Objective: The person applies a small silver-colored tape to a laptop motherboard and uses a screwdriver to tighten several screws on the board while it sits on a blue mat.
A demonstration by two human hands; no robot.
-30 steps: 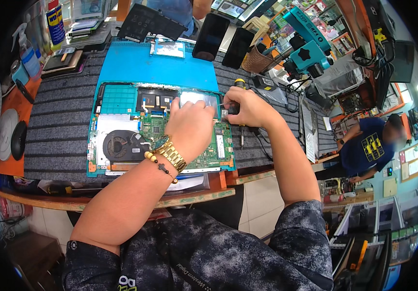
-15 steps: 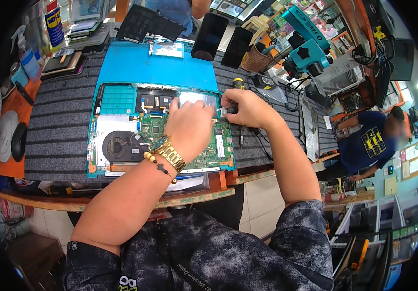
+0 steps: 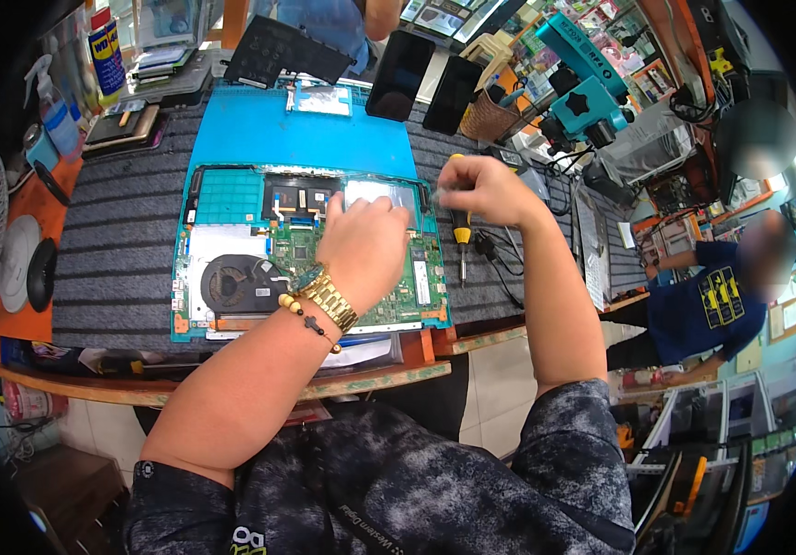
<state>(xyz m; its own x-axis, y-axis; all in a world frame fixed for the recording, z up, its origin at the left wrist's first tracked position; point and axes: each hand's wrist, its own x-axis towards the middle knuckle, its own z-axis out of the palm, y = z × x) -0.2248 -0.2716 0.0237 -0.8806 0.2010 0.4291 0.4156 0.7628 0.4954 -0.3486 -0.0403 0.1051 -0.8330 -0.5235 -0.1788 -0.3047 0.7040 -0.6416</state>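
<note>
Head view: we've got an opened laptop base on the striped grey surface, right in front of us, with the green circuit board bare and a round black fan on the near left. Our left hand sits palm down over the middle of the board, fingers a bit bent; its underside is hidden, so we can't tell if that grip has anything. Our right hand is up by the far right corner of the base, fingers bunched in a narrow grip, but we can't tell what, if anything, is pinched there. Just under it there's a yellow-and-black screwdriver, right of the base, tip toward us. On the far side we've got a blue mat, with a flat black part by its far edge.
</note>
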